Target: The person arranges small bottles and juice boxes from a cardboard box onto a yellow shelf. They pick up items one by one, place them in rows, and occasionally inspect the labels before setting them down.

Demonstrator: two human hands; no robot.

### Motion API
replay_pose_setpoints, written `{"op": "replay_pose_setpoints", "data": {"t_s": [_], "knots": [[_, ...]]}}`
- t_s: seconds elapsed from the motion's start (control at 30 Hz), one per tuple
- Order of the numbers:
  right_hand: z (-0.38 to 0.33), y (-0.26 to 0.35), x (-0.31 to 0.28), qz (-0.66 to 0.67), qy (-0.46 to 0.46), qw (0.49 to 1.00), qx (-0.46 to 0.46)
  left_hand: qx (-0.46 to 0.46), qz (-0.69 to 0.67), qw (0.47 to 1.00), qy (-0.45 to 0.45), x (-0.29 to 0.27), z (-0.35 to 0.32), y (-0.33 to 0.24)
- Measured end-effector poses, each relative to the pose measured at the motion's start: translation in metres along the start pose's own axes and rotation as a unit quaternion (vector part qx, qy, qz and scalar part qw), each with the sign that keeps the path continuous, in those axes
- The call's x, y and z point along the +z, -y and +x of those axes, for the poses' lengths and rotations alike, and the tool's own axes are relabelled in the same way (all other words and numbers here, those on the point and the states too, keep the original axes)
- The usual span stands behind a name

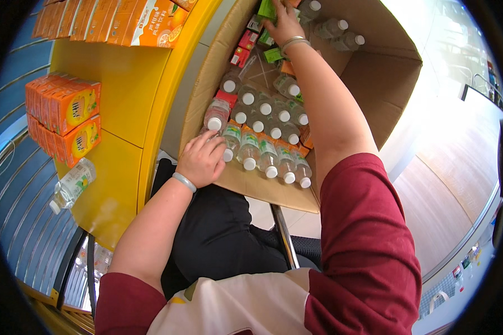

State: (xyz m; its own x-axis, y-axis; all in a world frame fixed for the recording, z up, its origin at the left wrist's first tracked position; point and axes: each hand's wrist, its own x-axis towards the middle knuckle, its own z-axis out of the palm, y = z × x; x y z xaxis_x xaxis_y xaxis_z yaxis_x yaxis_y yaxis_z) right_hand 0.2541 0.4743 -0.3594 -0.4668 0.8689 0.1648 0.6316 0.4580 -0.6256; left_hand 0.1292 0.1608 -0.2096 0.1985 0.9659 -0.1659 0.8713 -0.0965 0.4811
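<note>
My right hand [285, 27] reaches to the far end of an open cardboard box [369, 78]. Its fingers close on a small green carton [267, 9]; the view's upper edge cuts off part of this. At the box's near left edge lies my left hand [202, 160], fingers stretched over the rim and touching the bottles there, gripping nothing that I can see. Clear plastic bottles with white caps [250, 153] stand in rows in the near half. A pinkish bottle [216, 113] is just beyond my left fingers. Red cartons [244, 49] line the left wall.
Left of the box, a yellow shelf unit [117, 120] holds orange drink cartons [78, 111] and a larger row of orange boxes [112, 22]. A clear bottle [72, 184] leans below the cartons. A metal bar [285, 237] runs beneath the box. At right is a wood-toned surface [441, 195].
</note>
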Motion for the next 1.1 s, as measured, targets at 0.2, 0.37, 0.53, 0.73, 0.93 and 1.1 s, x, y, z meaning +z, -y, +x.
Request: {"op": "replay_pose_setpoints", "data": {"t_s": [0.2,0.37,0.53,0.73,0.93,1.1], "knots": [[0.014,-0.05,-0.014,-0.153,-0.056,0.974,0.155,-0.003,0.004,1.0,0.003,0.0,0.001,-0.001],[0.02,-0.106,-0.018,-0.274,0.108,0.943,0.156,-0.018,-0.002,1.0,0.01,0.001,0.0,-0.001],[0.031,-0.119,-0.021,-0.269,0.176,0.93,0.176,-0.02,-0.01,1.0,0.001,0.001,0.001,-0.001],[0.026,-0.097,-0.025,-0.223,0.148,0.924,0.272,-0.033,-0.01,0.999,0.005,0.001,-0.001,-0.001],[0.01,-0.134,-0.022,-0.281,0.18,0.923,0.19,-0.028,-0.013,1.0,0.004,0.001,-0.002,0.0],[-0.009,-0.048,-0.063,-0.214,-0.006,0.941,0.262,-0.025,-0.015,1.0,-0.001,0.0,-0.002,0.001]]}}
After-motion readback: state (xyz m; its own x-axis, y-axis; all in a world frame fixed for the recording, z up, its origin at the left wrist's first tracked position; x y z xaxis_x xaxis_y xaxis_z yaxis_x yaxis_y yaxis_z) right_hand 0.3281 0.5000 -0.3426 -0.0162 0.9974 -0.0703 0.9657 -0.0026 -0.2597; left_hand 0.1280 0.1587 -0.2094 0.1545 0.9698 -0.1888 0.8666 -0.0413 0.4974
